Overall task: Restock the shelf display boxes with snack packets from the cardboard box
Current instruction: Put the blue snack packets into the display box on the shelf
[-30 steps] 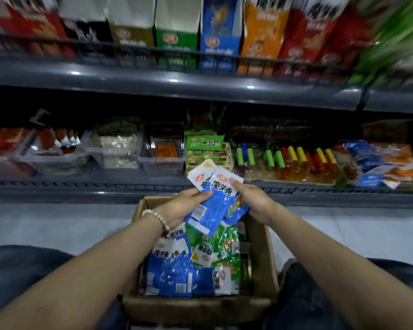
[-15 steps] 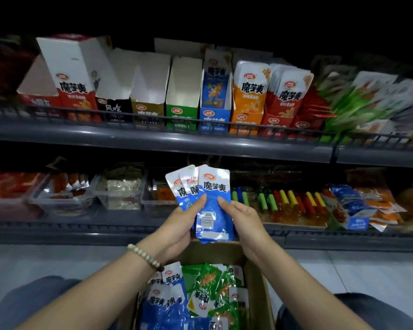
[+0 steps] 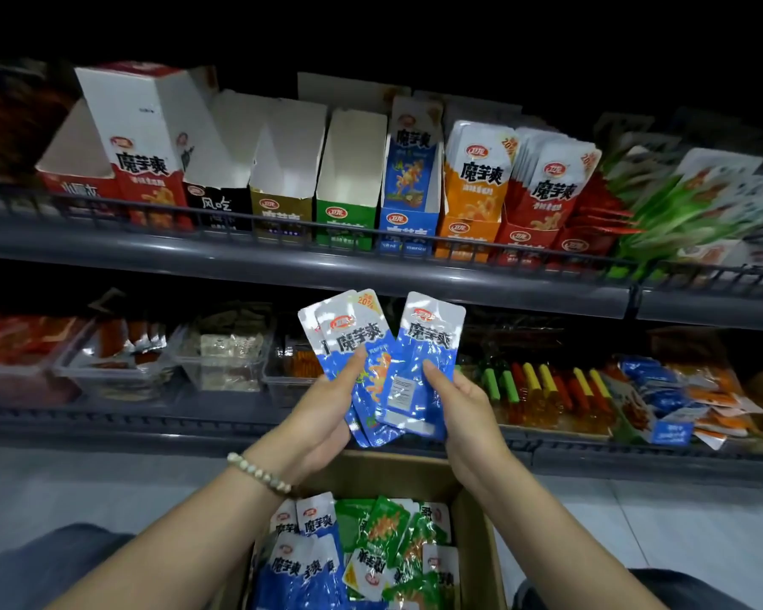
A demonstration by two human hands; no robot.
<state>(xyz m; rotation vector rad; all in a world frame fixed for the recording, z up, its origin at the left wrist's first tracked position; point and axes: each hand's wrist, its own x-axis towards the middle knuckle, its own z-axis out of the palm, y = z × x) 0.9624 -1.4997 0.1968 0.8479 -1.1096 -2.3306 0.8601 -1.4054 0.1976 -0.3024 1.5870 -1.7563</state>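
Observation:
I hold a fan of blue snack packets (image 3: 373, 358) upright in front of the lower shelf. My left hand (image 3: 322, 407) grips the left packets with its thumb across their front. My right hand (image 3: 461, 400) pinches the rightmost blue packet (image 3: 428, 345), which stands slightly apart from the others. Below my wrists, the open cardboard box (image 3: 476, 539) holds blue and green packets (image 3: 384, 534). On the upper shelf stands a row of display boxes; the blue display box (image 3: 408, 222) sits between a green one (image 3: 346, 217) and an orange one (image 3: 470, 231).
The upper shelf (image 3: 371, 266) has a low rail in front of the display boxes, several of them open-topped and showing white insides. The lower shelf carries clear plastic bins (image 3: 221, 358) at left and coloured tubes (image 3: 542, 389) at right. My knees flank the cardboard box.
Both hands lifted the blue packets out of the cardboard box and up toward the shelves. The rightmost packet has spread away from the stack, and my view tilted upward.

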